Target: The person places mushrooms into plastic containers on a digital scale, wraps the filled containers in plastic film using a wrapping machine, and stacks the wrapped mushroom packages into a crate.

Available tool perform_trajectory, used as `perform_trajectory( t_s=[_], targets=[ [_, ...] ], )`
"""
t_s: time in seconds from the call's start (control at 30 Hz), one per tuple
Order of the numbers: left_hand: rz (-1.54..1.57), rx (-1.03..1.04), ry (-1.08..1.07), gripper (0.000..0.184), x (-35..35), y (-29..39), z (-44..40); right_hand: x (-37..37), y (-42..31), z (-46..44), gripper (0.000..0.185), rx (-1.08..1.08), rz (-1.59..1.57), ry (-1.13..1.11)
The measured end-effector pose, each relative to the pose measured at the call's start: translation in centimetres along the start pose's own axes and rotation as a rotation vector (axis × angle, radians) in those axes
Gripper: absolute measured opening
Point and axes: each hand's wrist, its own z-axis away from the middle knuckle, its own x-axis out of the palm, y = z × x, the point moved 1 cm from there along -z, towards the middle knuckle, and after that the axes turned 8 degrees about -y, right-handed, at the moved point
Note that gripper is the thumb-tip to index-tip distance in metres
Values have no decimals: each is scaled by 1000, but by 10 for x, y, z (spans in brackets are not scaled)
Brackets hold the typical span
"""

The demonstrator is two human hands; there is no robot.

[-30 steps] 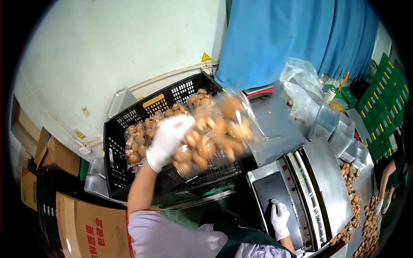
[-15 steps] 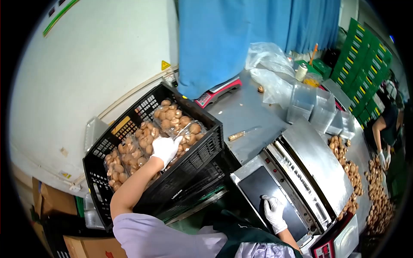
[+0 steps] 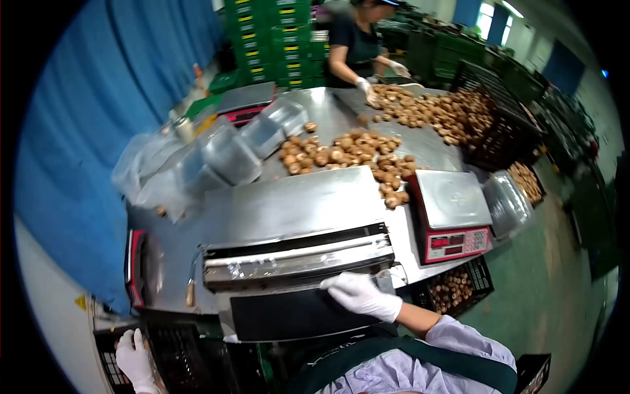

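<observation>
My left hand (image 3: 136,362), in a white glove, is at the lower left over the black plastic crate (image 3: 176,358). Its fingers are spread, and I see nothing in them. My right hand (image 3: 363,297), also gloved, reaches over the black plate (image 3: 279,316) at the front of a metal wrapping machine (image 3: 295,203). Its fingers stretch leftward with nothing held; whether they touch the machine is unclear. Clear film (image 3: 262,264) lies along the machine's roller. The packed mushrooms in the crate are mostly out of view.
Loose mushrooms (image 3: 341,151) lie behind the machine. A red scale (image 3: 454,210) stands right, beside stacked clear trays (image 3: 506,205); more trays (image 3: 226,151) sit back left. A knife (image 3: 191,289) lies left of the machine. Across the table, a co-worker (image 3: 354,49) handles mushrooms.
My view has swung right, toward the table and co-worker. My left hand, earlier on a mushroom pack in the crate, now shows spread and empty. My right hand stays at the machine.
</observation>
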Motion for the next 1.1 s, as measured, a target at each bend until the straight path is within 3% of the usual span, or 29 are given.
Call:
perform_trajectory(
  t_s=[0.13,0.17,0.23,0.33,0.47,0.5,0.53,0.6,0.67,0.73,0.87,0.93,1.03,1.1],
  targets=[
    [362,359,104,21,-17,130,-8,-120,36,35,21,18,336,363],
    [406,394,23,22,-19,163,-3,-153,52,55,24,163,479,397],
    [425,502,-151,26,-17,222,9,-225,84,93,26,242,759,527],
    [522,699,-225,23,-6,313,40,-337,107,155,28,495,1052,617],
    [796,851,-583,18,20,428,93,-446,152,244,34,960,1236,626],
    [877,851,-711,18,31,455,107,-465,163,262,32,1080,1110,548],
    [945,846,-800,20,49,479,122,-477,169,274,30,1190,983,468],
    [1049,816,-924,20,75,526,147,-479,178,288,25,1140,861,439],
    [1073,785,-882,22,91,564,167,-482,192,303,18,963,744,475],
    [1161,657,-988,24,98,591,177,-494,209,319,17,918,661,441],
    [1321,458,-969,27,120,615,177,-507,208,313,12,908,500,368],
    [1395,347,-915,25,128,621,171,-501,215,316,10,771,713,374],
    [1508,170,-890,24,143,627,159,-497,202,313,12,888,712,356],
    [1583,6,-844,24,158,634,150,-486,185,305,9,639,1033,608]
  ],
)
